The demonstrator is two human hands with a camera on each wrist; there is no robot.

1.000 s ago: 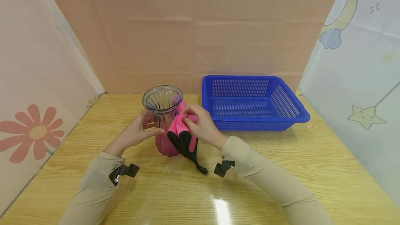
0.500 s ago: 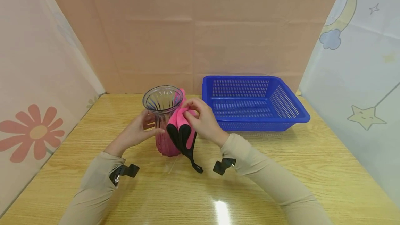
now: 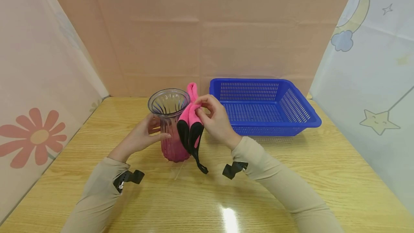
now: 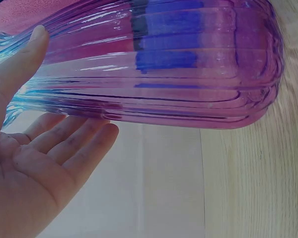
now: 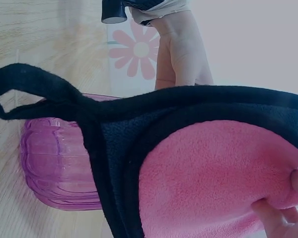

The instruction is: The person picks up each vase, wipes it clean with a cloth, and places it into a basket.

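A clear-to-pink ribbed glass vase [image 3: 174,146] stands upright on the table. My left hand [image 3: 142,136] holds its left side, with the thumb in front and the fingers behind. In the left wrist view, the fingers [image 4: 79,144] lie along one side of the vase [image 4: 188,89]. Between thumb and fingertips, my right hand [image 3: 215,119] pinches a pink fleecy cloth [image 3: 194,112] with black edging, bunched at the vase's right side. Its black hanging loop [image 3: 202,169] dangles low. In the right wrist view, the cloth [image 5: 203,173] covers much of the vase [image 5: 59,163].
A blue perforated plastic basket [image 3: 262,123] sits at the back right, behind my right hand. The wooden table [image 3: 181,204] meets a peach backdrop [image 3: 200,39] at its far edge. Printed sheets stand on both sides.
My right hand has risen slightly and moved right with the cloth. The cloth's pink top now sticks up above the vase's rim. My left hand and the vase have stayed put.
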